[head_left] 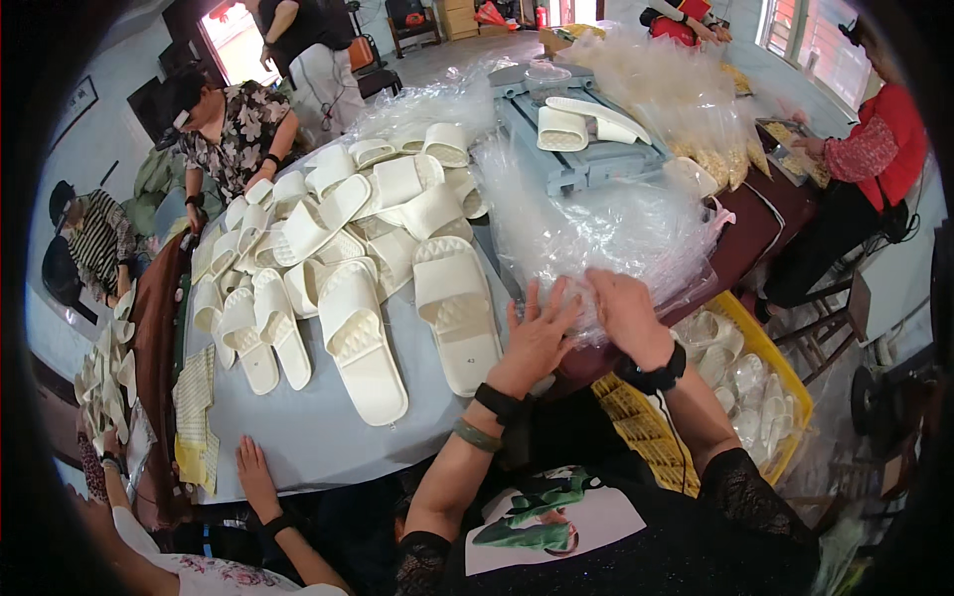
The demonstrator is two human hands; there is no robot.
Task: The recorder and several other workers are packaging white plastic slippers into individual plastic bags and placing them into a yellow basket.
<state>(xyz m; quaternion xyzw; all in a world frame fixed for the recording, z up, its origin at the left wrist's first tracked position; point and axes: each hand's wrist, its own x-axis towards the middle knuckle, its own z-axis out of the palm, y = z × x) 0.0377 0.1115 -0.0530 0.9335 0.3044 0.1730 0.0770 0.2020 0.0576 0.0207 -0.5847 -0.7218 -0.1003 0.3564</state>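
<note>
Your left hand (537, 333) lies spread flat and your right hand (624, 313) presses, fingers together, on the clear plastic bags (586, 233) at the frame's centre. The slick pile could slide off the bench (328, 437) edge toward the yellow crate (770, 358).

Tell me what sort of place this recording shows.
Likely a small slipper-packing workshop: heaps of white slippers cover the grey table, clear plastic bags lie piled under both hands, and a yellow crate holds bagged pairs.
</note>
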